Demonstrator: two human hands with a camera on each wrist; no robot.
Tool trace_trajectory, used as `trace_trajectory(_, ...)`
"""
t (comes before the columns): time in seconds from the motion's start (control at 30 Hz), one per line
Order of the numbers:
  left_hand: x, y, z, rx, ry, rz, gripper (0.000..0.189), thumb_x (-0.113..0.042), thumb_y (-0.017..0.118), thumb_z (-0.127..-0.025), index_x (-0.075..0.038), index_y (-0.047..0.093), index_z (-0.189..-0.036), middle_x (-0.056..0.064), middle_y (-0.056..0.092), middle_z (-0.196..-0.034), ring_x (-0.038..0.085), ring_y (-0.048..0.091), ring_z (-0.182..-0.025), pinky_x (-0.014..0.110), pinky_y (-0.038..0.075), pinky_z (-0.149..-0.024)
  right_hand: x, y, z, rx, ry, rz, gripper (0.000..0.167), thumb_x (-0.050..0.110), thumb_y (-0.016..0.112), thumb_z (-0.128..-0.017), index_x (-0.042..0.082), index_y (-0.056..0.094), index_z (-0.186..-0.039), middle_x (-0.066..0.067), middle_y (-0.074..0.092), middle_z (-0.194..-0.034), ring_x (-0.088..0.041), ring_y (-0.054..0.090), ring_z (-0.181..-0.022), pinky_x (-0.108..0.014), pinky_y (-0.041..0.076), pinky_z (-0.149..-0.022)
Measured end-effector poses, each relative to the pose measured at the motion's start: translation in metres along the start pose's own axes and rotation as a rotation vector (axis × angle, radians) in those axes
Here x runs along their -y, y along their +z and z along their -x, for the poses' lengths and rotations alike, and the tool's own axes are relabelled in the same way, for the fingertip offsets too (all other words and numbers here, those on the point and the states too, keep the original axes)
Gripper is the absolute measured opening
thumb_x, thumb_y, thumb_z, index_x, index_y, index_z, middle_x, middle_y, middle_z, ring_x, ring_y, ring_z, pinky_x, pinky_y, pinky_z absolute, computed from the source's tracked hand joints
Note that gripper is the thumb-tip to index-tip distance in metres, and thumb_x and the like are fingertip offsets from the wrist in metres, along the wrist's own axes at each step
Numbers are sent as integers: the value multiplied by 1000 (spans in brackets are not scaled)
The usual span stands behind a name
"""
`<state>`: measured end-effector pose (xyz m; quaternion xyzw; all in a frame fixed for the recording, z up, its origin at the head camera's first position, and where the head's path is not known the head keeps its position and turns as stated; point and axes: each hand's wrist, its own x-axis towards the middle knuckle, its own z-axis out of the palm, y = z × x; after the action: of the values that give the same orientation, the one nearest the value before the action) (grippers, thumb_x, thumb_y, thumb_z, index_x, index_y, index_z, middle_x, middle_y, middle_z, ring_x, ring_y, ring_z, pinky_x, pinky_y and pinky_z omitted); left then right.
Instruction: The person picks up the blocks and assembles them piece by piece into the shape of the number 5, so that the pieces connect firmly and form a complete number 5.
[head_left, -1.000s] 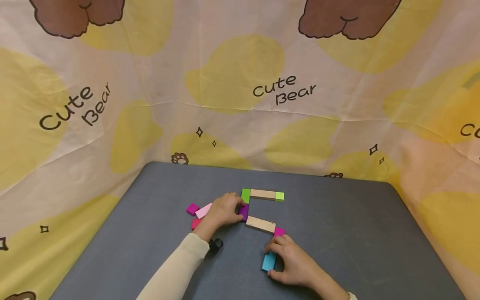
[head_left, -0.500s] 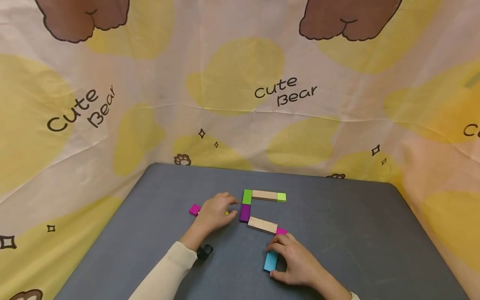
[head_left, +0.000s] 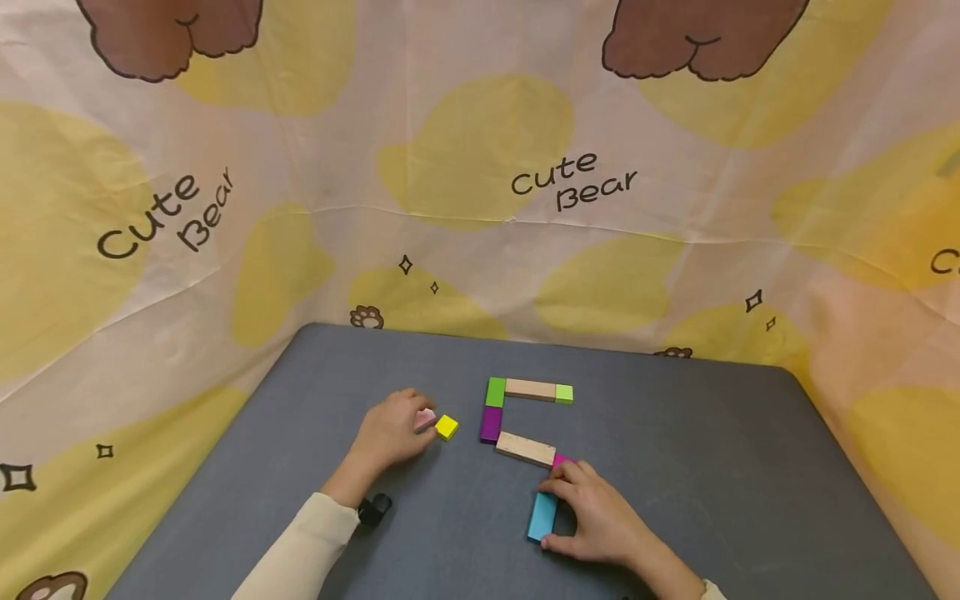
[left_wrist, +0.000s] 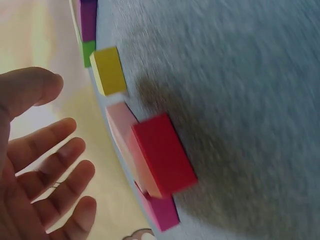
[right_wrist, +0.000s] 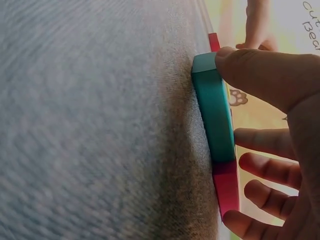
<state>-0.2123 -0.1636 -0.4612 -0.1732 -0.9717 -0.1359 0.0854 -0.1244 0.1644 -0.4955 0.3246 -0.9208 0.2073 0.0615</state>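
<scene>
My right hand holds a blue wooden block lying on the table, thumb at its near end and fingers towards its far end. A magenta block adjoins that far end, partly under the fingers. At left, my left hand hovers with fingers apart and nothing in its grasp. Around it lie a pale pink block, a red block and another magenta block; in the head view the hand covers most of these. A yellow block sits just right of its fingertips.
Mid-table, a purple block meets a green block, from which a plain wooden block runs right to a light green block. Another plain block slants from the purple one to magenta. Printed cloth walls the grey table.
My left hand has let go of the purple block and moved left to the loose blocks, uncovering the yellow one. My right hand stays at the blue block.
</scene>
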Motion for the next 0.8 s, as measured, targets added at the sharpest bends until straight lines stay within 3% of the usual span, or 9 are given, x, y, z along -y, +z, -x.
trace_trajectory(0.33,17,0,-2,61,-100,9,36,-32,74,-76,-11,72,-105,5,64,-98,20,59,-85,39,49,-68,0,-2,-2,18,32,-9,52,47,84,-64,21,69,-107,12,52,-101,-4,43,-89,-23,46,-73)
trace_trajectory(0.6,19,6,-6,122,-167,12,34,-31,75,-77,-11,72,-104,5,64,-96,19,57,-83,40,50,-74,0,-2,-1,24,47,-29,52,46,84,-63,21,69,-106,13,52,-100,-4,43,-89,-22,46,-72)
trace_trajectory(0.8,18,8,-7,118,-196,14,30,-26,76,-77,-9,72,-102,4,63,-92,18,56,-81,39,51,-73,0,-2,0,36,60,-35,51,47,84,-64,22,69,-106,13,51,-99,-4,42,-89,-22,45,-72)
